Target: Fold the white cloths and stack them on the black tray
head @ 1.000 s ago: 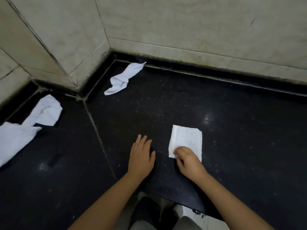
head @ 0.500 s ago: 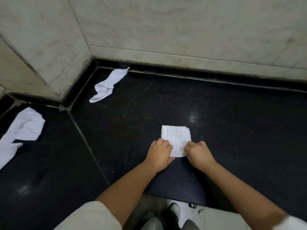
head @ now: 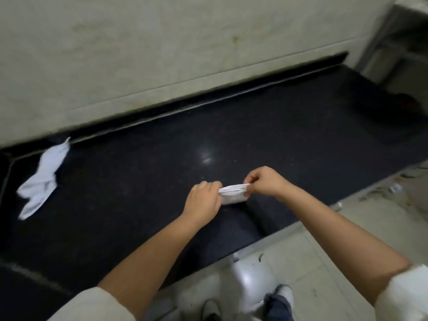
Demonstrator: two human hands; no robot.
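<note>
A small folded white cloth [head: 233, 193] is lifted a little above the black stone counter [head: 143, 181]. My left hand [head: 205, 200] grips its left end and my right hand [head: 265, 183] pinches its right end, with the folded layers showing between them. A crumpled white cloth [head: 42, 179] lies on the counter at the far left, near the wall. A dark, blurred shape [head: 403, 105] sits at the counter's far right end; I cannot tell whether it is the tray.
A pale tiled wall [head: 162, 54] runs behind the counter with a black skirting strip. The counter's front edge [head: 273, 237] runs diagonally, with light floor tiles and my shoes [head: 280, 297] below. Small debris lies on the floor at the right.
Both hands have picked the folded cloth up off the counter, one at each end. My view has swung right, so the two cloths at the left have gone out of frame.
</note>
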